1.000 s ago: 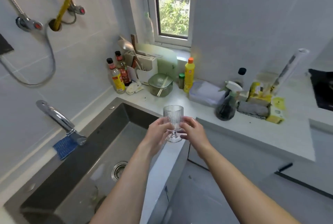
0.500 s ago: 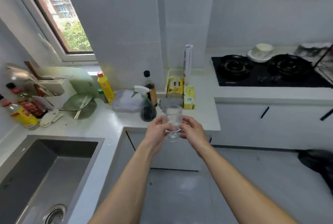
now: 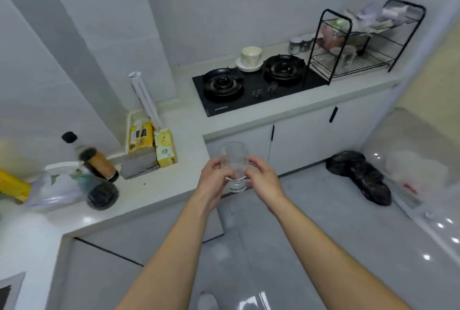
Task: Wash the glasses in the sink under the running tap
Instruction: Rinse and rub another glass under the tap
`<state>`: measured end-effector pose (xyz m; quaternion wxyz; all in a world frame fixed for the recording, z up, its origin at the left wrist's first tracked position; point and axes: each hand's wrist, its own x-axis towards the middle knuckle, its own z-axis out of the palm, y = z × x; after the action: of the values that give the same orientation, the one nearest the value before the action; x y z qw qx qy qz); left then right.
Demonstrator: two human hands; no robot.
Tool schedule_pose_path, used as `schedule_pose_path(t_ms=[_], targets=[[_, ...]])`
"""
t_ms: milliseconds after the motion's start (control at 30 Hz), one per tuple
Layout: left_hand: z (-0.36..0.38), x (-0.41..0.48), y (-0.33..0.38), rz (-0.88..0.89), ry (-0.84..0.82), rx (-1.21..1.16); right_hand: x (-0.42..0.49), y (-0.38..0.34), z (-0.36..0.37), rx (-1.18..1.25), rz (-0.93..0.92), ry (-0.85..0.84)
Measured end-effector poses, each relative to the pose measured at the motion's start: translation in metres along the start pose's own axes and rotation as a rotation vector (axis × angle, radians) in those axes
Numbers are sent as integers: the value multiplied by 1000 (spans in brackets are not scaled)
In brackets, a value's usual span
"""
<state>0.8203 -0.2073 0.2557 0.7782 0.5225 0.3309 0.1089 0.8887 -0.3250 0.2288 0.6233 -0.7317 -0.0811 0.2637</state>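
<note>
Sink [image 3: 11,289], lower left: cut by the frame edge. Bottle [image 3: 98,162], left: motion-blurred. Glass [image 3: 234,155] sides: partly hidden by fingers [image 3: 221,169]. Rack [image 3: 363,63] contents, upper right: indistinct.

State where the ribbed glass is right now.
In the head view the glass is mid-frame, held upright between the left hand and the right hand, in front of the cabinets below the hob.

Ahead of me a black gas hob [image 3: 256,90] sat in the white countertop [image 3: 189,120], cream bowl [image 3: 251,56] on a saucer behind its burners, black wire rack [image 3: 361,45] just right of it. To my left stood yellow cartons [image 3: 165,147], a white roll [image 3: 144,98] leaning on the wall, and a blurred dark bottle [image 3: 97,162]. A black bin bag [image 3: 358,177] lay on the floor by the cabinets.
</note>
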Motion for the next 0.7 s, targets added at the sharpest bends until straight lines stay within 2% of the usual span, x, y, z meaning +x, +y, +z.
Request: schedule_pose_path(t_ms=[400,700], targets=[[147,86,-3,-89,-307,131,58,-10,-122,105,-1,285],[226,172,11,-71,-486,291,114,-33,-176,175,20,470]])
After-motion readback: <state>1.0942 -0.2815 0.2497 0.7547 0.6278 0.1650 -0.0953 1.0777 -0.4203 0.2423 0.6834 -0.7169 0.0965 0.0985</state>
